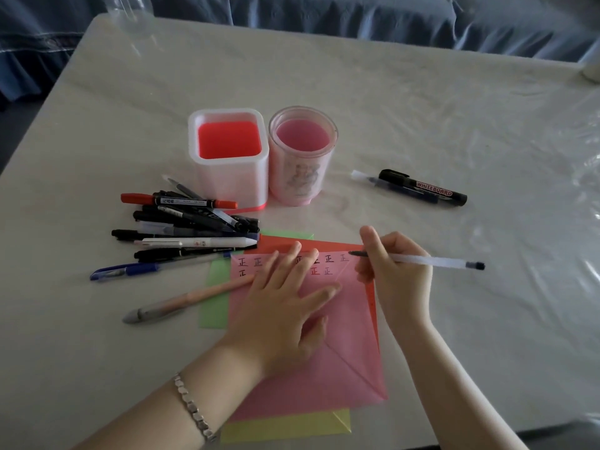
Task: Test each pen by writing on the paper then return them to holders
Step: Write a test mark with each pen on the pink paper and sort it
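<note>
r hand (396,274) centre right of frame, fingers clenched round white pen (431,262), tip at upper right corner of pink paper (341,352), by last mark. l hand (285,297) flat, fingers spread, pressing paper down, grasping nothing. two rows of test marks on paper, so several pens look tested. square holder (233,180) and round holder (302,180), upper centre, look empty: no returns yet. pen pile (188,228) left of paper, marker (425,188) at right, peach pen (188,300) lower left, all lying out.
</note>
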Demonstrator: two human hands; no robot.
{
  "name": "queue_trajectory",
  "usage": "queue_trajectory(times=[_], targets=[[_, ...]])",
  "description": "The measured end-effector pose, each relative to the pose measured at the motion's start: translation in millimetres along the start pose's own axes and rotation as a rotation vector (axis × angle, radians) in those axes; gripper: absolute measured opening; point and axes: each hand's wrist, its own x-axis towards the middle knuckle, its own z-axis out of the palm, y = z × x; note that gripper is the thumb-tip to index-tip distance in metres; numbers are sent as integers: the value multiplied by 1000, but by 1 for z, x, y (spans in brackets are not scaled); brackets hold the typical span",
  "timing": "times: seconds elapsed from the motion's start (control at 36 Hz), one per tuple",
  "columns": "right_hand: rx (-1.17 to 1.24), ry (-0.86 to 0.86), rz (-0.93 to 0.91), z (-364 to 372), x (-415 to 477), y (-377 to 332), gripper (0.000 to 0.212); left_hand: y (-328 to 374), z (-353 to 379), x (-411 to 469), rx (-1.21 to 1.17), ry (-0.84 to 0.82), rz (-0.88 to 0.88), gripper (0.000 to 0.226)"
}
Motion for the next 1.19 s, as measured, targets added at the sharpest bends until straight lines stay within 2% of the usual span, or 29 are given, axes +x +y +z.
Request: queue_trajectory(times=[0.14,0.28,0.44,0.92,1.19], targets=[[-166,128,-61,6,-1,17,49,-1,-1,0,-43,16,12,43],[-211,185,-101,11,0,28,46,-1,-2,-1,-43,4,8,42],[-266,144,-149,14,0,29,41,-1,-1,1,-58,-7,1,42],[-250,126,-157,16,3,32,46,-2,-3,3,-72,-16,-10,43],[-281,170,-165,15,4,34,47,-1,-3,4,-74,-18,-12,43]])
